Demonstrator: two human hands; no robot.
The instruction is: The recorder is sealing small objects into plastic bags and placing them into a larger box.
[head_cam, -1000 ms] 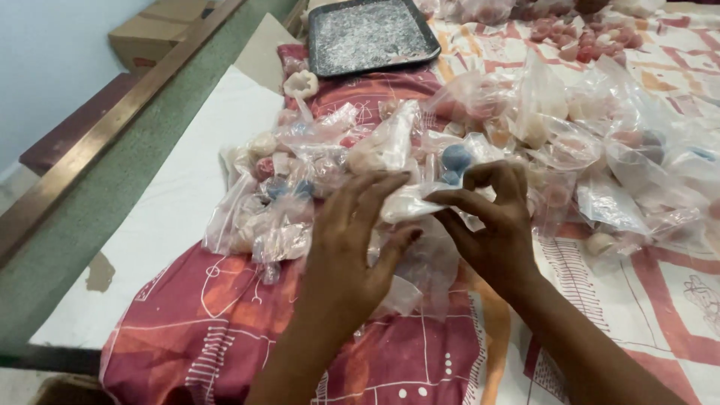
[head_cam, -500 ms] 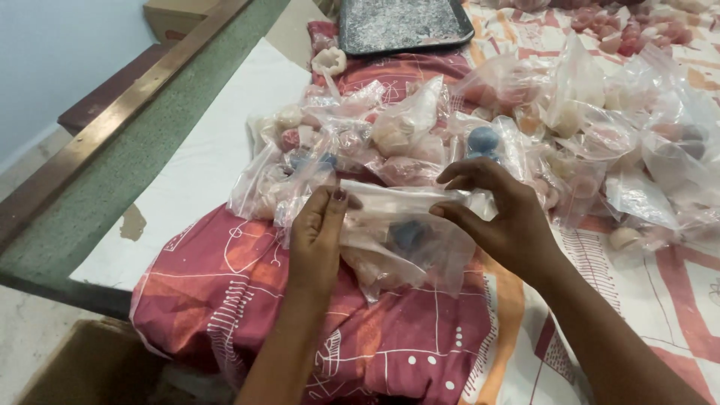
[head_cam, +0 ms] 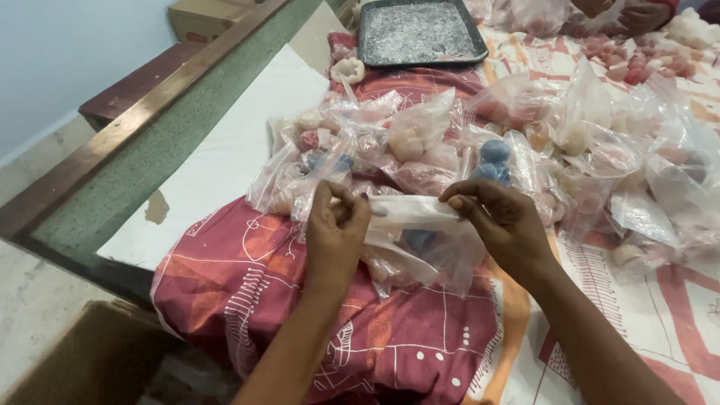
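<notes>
**Both hands pinch the top of a clear bag over the red cloth**

Head view: The left hand (head_cam: 335,234) and the right hand (head_cam: 501,223) each grip one end of the folded top of a clear plastic bag (head_cam: 420,240), fingers clenched on the film and stretching it flat between them. The bag hangs just above the patterned red cloth (head_cam: 247,292) near the worktop's front edge, and a blue round piece (head_cam: 418,238) shows inside it. Behind the hands lies a heap of filled clear bags (head_cam: 420,142) holding pale, pink and blue lumps; it spreads across the middle of the worktop toward its right edge. A dark rectangular tray (head_cam: 420,34), dusted with white powder, sits at the far edge. A white sheet (head_cam: 217,165) covers the worktop's left side beside a green ledge (head_cam: 120,172) with a brown wooden rail. A brown cardboard box (head_cam: 202,15) stands beyond the far left corner. Another person's hands (head_cam: 637,13) show at the far right corner.
</notes>
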